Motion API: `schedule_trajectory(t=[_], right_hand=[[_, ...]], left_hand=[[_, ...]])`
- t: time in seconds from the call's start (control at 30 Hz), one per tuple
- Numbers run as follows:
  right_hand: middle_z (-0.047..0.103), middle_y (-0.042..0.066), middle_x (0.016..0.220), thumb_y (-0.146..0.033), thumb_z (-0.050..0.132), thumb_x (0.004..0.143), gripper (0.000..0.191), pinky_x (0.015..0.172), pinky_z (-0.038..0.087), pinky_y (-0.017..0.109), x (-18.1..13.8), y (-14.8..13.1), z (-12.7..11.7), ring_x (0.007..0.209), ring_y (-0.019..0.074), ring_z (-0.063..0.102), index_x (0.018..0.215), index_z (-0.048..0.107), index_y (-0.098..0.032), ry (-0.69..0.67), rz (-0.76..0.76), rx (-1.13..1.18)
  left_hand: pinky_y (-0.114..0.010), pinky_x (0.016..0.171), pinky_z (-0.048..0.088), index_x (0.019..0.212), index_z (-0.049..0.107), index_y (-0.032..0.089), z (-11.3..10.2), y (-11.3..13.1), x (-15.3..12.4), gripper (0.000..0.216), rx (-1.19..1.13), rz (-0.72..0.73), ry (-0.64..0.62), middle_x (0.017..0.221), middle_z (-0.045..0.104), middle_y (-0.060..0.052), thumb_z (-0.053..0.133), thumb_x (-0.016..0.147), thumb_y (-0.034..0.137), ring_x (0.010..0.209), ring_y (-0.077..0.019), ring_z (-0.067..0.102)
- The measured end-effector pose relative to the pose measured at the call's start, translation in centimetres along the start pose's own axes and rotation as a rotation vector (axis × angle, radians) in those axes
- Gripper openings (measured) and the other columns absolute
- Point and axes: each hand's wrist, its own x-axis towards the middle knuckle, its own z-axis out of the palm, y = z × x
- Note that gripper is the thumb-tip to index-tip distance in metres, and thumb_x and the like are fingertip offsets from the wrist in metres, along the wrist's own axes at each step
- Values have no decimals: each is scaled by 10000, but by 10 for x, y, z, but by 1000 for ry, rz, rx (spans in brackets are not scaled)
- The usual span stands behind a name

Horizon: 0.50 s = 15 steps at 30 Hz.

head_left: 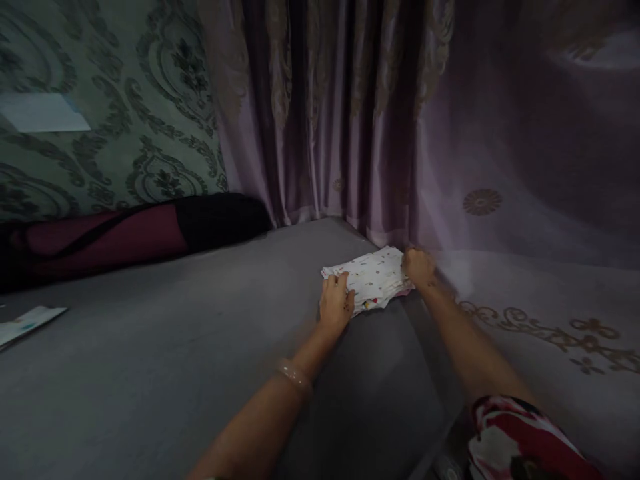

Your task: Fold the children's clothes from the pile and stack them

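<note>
A small folded white cloth with tiny coloured dots lies on the grey bed surface near the far right corner. My left hand rests on its near left edge, fingers curled over the fabric. My right hand grips the cloth's right end with closed fingers. A pale bangle sits on my left wrist. A red and white patterned sleeve covers my right upper arm.
Purple curtains hang behind the bed, and a sheer purple net drapes along the right side. A maroon and black bolster lies against the patterned wall. A flat paper packet rests at the left edge.
</note>
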Motion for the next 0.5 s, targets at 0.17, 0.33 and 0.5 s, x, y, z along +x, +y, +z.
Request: schedule_trajectory(t=[0.17,0.33,0.5], right_hand=[[394,106,1480,-414,179,984,550,1092,271,414,9,-13,16,1351,259,350,1429,390,-170,-214,-105,86],[270,70,1546,-442,117,977,584,1110,213,514,14,-12,24,1393,289,269,1474,309,-201,-319,-65,93],[298,109,1531,-407,180,974,549,1111,170,551,4,-34,6,1402,298,244,1438,374,-187,-299,-87,82]], left_hand=[[-486,1090,284,1322,501,247,1,-4,-5,410,96,107,-189,1477,399,-67,377,948,363,1360,-314,290],[-549,1109,217,1414,396,288,8,-16,-2,510,23,19,-352,1546,281,-49,309,948,479,1425,-331,170],[-546,1103,235,1407,408,257,-7,-25,-3,517,8,54,-406,1552,254,-92,344,935,458,1426,-332,174]])
